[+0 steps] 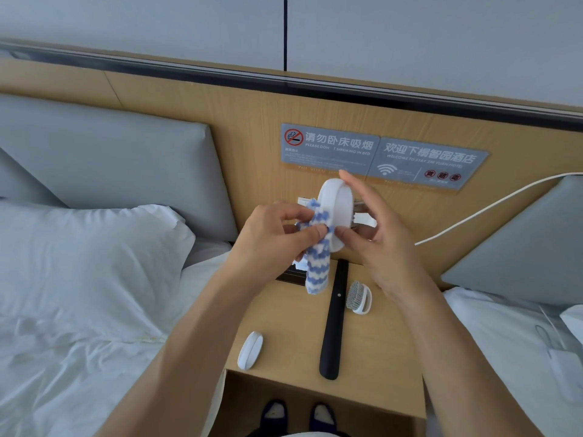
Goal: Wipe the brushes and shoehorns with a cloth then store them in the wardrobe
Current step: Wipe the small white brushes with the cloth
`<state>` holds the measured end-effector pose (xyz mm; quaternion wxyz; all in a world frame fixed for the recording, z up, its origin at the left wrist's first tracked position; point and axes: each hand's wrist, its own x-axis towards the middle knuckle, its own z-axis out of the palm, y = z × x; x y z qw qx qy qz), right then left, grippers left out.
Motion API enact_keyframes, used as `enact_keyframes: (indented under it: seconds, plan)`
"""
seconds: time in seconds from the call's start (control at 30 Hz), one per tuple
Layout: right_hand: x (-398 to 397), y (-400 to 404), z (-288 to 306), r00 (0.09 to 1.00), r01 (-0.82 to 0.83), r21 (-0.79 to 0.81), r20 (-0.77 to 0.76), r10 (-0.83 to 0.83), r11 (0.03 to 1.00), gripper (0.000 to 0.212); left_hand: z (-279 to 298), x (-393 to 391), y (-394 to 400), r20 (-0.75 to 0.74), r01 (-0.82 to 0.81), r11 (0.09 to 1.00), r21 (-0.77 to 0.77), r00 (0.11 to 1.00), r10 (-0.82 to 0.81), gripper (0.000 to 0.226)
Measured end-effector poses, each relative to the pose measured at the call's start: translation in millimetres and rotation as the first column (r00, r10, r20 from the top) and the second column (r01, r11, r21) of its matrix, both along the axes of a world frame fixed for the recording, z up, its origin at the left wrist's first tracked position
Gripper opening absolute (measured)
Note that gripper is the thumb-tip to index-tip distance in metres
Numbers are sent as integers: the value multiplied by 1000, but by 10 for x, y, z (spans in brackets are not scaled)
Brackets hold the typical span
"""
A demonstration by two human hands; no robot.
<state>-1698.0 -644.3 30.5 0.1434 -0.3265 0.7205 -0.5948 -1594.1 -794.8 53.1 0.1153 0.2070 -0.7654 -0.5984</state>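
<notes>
1. The person stands at the front edge of a wooden bedside surface (284,316) set between two beds, with both hands raised above its back edge.
2. The right hand (375,234) holds a white brush (336,209) upright, its smooth white back turned toward the viewer; the thumb presses at the lower end and the long fingers (353,184) reach up behind the top, grasping it.
3. The left hand (274,234) pinches a blue-and-white striped cloth (317,266) between thumb and fingers, pressing it against the left side of the held brush. The loose end of the cloth hangs down toward the surface.
4. A long black shoehorn (333,320) lies on the surface, running from the back toward the front edge, roughly along the middle.
5. Just to the right of the shoehorn, nearer the back, a second white brush (359,298) lies on its side with grey bristles showing.
6. Near the front left corner lies a small white oval item (250,350), well apart from the shoehorn; whether it is another brush I cannot tell.
7. A white pillow (94,241) lies on the left bed against a grey padded headboard (110,165).
8. Two grey signs (378,156) are fixed to the wooden wall panel behind the hands, and a white cable (492,206) runs across the panel on the right.
</notes>
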Motion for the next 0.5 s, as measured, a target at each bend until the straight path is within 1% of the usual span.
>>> enact_keyframes:
  seconds: [0.07, 0.13, 0.2, 0.27, 0.33, 0.43, 0.5]
  plan:
    - [17, 15, 21, 999, 6, 19, -43, -5, 1000, 84, 57, -17, -23, 12, 27, 1000, -6, 1000, -27, 10]
    - [25, 34, 38, 998, 33, 11, -46, -33, 999, 93, 106, -25, -41, 19, 48, 999, 1, 999, -48, 14]
    - [18, 67, 50, 998, 52, 1, -45, -52, 999, 101, 153, -27, -61, 4, 62, 997, 39, 998, -62, 20]
    - [31, 105, 67, 997, 56, 17, -63, -54, 998, 105, 215, -40, -77, -3, 58, 996, 70, 998, -58, 18]
    - [65, 134, 90, 987, 69, 56, -152, -60, 996, 105, 274, -67, -96, 23, 42, 991, 129, 999, -45, 22]
    - [97, 161, 106, 954, 107, 93, -290, -76, 990, 105, 331, -96, -137, 101, 2, 967, 254, 995, -29, 31]
    - [104, 169, 117, 923, 130, 130, -377, -72, 983, 104, 350, -108, -150, 152, -34, 961, 273, 988, -8, 37]
